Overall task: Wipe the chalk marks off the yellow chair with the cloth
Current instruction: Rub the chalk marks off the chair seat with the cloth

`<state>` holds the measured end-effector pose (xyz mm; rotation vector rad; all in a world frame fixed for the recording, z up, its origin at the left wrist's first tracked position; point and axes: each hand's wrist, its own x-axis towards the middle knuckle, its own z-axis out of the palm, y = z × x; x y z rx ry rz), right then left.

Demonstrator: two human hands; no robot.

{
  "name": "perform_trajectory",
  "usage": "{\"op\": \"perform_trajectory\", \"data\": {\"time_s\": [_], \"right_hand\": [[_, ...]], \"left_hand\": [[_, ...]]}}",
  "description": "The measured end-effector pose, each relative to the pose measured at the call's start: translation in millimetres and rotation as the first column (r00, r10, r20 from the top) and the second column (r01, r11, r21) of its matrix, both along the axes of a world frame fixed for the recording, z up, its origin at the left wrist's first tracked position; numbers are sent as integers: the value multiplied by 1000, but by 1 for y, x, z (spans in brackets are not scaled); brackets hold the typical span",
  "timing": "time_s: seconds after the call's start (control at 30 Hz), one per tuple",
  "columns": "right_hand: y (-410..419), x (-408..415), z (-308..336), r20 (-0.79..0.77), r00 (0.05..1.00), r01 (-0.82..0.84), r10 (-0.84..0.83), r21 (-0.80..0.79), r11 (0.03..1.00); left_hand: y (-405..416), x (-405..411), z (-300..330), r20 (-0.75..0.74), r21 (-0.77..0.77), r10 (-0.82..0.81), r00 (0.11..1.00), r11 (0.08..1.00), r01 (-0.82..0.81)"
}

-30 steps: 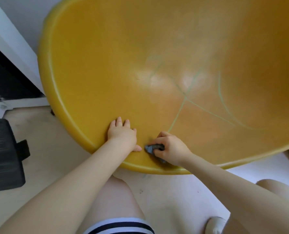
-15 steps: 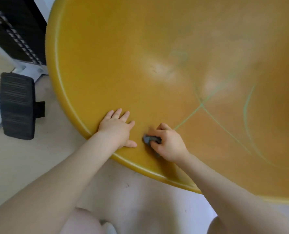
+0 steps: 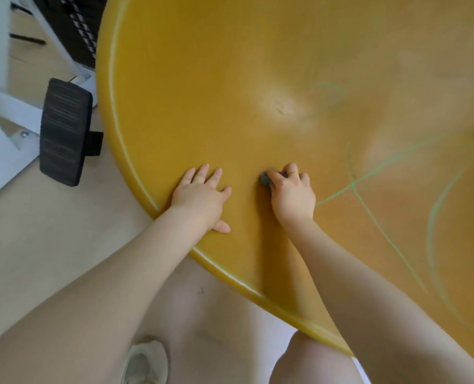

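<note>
The yellow chair (image 3: 202, 92) is a wide round shell that fills most of the view. Pale green chalk marks (image 3: 368, 206) cross its right half as lines and a long curve. My left hand (image 3: 201, 196) lies flat on the seat near the front rim, fingers spread. My right hand (image 3: 292, 194) grips a small grey cloth (image 3: 264, 180) and presses it on the seat, just left of the nearest chalk line. Most of the cloth is hidden under the fingers.
A black padded armrest (image 3: 64, 131) stands left of the chair over the pale floor. A white frame (image 3: 0, 126) lies at the far left. My knees and a light shoe (image 3: 144, 361) are below the chair's front rim.
The view has swung left and down, so the chair appears shifted right. My right hand with the cloth has slid a little farther into the seat. My left hand stays flat near the rim.
</note>
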<state>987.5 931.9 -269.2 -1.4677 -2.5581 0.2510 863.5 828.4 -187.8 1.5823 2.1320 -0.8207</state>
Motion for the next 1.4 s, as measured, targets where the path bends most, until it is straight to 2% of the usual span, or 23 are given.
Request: {"op": "perform_trajectory", "data": {"time_s": [0.07, 0.13, 0.23, 0.3, 0.33, 0.37, 0.43, 0.5, 0.53, 0.57, 0.6, 0.63, 0.67, 0.77, 0.87, 0.93, 1.0, 1.07, 1.23, 1.4], "right_hand": [[-20, 10, 2, -74, 993, -90, 89, -9, 996], [-52, 34, 8, -199, 948, -260, 247, -41, 965], [-83, 77, 19, -302, 844, -496, 443, -127, 859], [-83, 92, 21, -320, 811, -560, 491, -178, 809], [-81, 91, 20, -325, 804, -569, 498, -177, 803], [-80, 85, 19, -332, 804, -565, 493, -168, 808], [-78, 57, 14, -358, 820, -520, 447, -138, 843], [-73, 17, 9, -416, 829, -450, 374, -98, 888], [-68, -5, 8, -453, 828, -402, 330, -71, 913], [-63, -25, 9, -481, 830, -352, 282, -59, 934], [-56, -43, 11, -490, 841, -304, 229, -78, 949], [-50, -57, 13, -478, 859, -265, 181, -114, 957], [-45, -66, 14, -470, 870, -238, 146, -143, 961], [-49, -61, 17, -515, 843, -266, 153, -153, 952], [-86, -33, 23, -572, 761, -445, 305, -118, 888], [-110, -21, 29, -617, 725, -488, 307, -145, 861], [-117, -29, 37, -644, 714, -471, 274, -151, 869], [-110, -57, 45, -674, 700, -455, 236, -165, 875], [-74, -127, 65, -750, 647, -372, 137, -153, 916], [-83, -78, 41, -671, 681, -478, 292, -105, 872]], "left_hand": [[1, 3, -1, 2, 15, 18, 1000, 1000, -18], [0, 5, 0, 10, 45, 8, 1000, 999, -9], [-8, 9, 5, 8, 117, -11, 1000, 993, 10], [-23, 12, 10, -2, 231, -13, 1000, 973, 13], [-34, 11, 11, -30, 364, -31, 999, 931, 40], [-45, 8, 12, -92, 514, -45, 995, 853, 86], [-67, -2, 8, -192, 735, 31, 981, 666, 123], [-86, -6, 4, -114, 836, 210, 971, 548, -20], [-90, -4, 2, 59, 864, 304, 951, 461, -201], [-90, -1, 1, 309, 840, 370, 876, 326, -434], [-88, 3, 0, 564, 726, 377, 735, 197, -659], [-85, 5, -2, 730, 590, 338, 594, 125, -797], [-84, 7, -3, 794, 521, 312, 523, 96, -848], [-87, 4, -10, 824, 501, 259, 504, 82, -861], [-94, -3, -15, 892, 416, 153, 424, 83, -905], [-99, -7, -16, 957, 285, 42, 286, 34, -958], [-102, -12, -15, 989, 148, -33, 147, 30, -989], [-105, -15, -13, 995, 87, -44, 86, 43, -995], [-108, -17, -12, 995, 96, -30, 95, 27, -995], [-106, -13, -14, 994, 82, -74, 80, 29, -996]]}}
